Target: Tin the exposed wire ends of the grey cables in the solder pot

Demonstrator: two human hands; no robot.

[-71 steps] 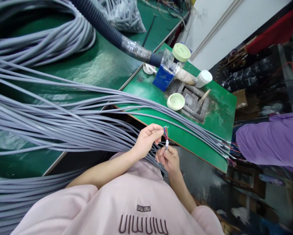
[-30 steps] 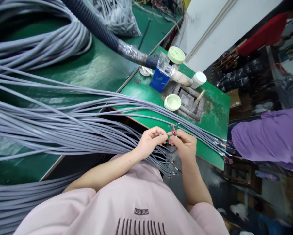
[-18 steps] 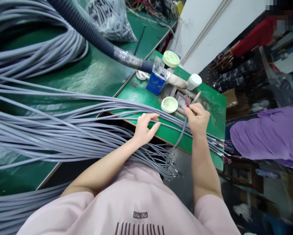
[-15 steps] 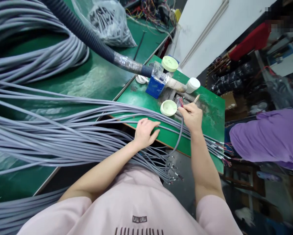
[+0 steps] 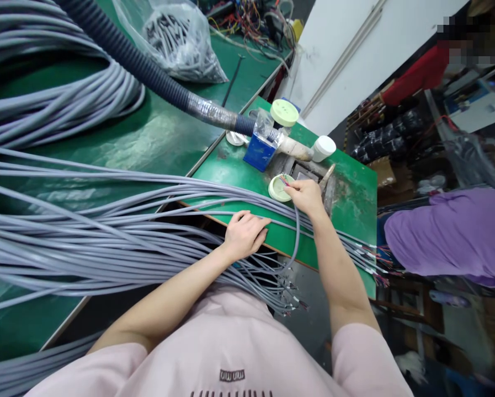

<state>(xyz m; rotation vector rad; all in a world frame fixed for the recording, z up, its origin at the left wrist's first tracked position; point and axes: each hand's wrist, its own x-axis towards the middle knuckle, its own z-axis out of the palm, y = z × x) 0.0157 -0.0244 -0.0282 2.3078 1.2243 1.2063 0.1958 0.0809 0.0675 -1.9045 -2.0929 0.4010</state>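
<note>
My right hand (image 5: 307,196) is closed on the end of a grey cable (image 5: 297,234), which bends down from my fingers toward the table's front edge. Its thin coloured wires (image 5: 285,181) reach over a small pale-green dish (image 5: 277,190); whether they touch what is in it I cannot tell. My left hand (image 5: 246,236) lies at the green table's edge with fingers stretched out, close to one grey cable. A bundle of grey cables (image 5: 230,192) runs between my hands and the dish. More stripped cable ends (image 5: 286,292) hang below the edge, in front of my body.
A ribbed hose (image 5: 156,77) passes over the table to a blue box (image 5: 259,150). Beyond are a white cup (image 5: 324,148) and a pale-green lid (image 5: 284,112). Coiled cables (image 5: 65,105) and a plastic bag (image 5: 189,44) lie leftward. A person in purple (image 5: 450,231) is at right.
My right hand has moved left, bringing the cable's wires from beside the dish to over it. My left hand has shifted slightly downward, and the whole view has shifted a little.
</note>
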